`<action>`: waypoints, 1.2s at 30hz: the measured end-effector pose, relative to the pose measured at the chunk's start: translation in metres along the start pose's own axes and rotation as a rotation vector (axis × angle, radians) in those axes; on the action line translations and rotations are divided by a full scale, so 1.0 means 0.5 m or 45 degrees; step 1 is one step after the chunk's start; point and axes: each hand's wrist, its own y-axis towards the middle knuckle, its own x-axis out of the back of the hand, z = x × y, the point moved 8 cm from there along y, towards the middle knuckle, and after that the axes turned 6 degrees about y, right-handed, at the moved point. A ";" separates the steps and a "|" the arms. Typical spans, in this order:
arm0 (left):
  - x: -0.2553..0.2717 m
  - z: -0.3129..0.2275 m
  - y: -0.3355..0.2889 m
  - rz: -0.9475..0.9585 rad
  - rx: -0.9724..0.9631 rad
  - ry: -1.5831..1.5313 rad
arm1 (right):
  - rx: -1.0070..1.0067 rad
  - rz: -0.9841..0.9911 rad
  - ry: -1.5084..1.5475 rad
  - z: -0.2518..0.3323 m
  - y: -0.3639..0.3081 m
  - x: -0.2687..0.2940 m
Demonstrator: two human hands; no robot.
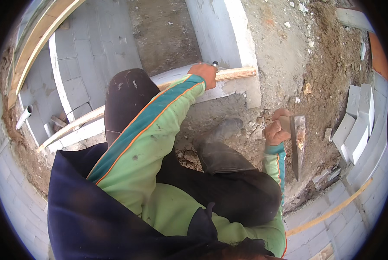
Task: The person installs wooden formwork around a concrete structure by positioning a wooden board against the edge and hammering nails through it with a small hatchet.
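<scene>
Black handle (pixel 215 64) juts from clenched left hand (pixel 204 74); right hand (pixel 275 131) grips metal tool (pixel 298 141).

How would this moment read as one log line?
left hand: on wooden strip; right hand: gripping metal-headed tool; right side: pale blocks

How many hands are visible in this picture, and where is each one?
2: the left hand is at the wooden strip, upper centre; the right hand grips a metal-headed tool, right of centre.
</scene>
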 end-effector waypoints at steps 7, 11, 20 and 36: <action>-0.020 0.040 -0.011 -0.025 0.057 0.029 | -0.428 0.283 -0.572 -0.089 0.033 -0.057; -0.009 0.009 -0.003 0.015 0.036 0.003 | -0.459 0.369 -0.672 -0.179 -0.013 -0.052; 0.072 -0.032 -0.062 0.076 0.082 0.430 | -0.879 0.097 -0.218 -0.202 -0.131 0.098; 0.419 -0.083 -1.192 -0.497 1.099 -0.955 | -2.367 0.526 0.054 0.395 -0.384 0.491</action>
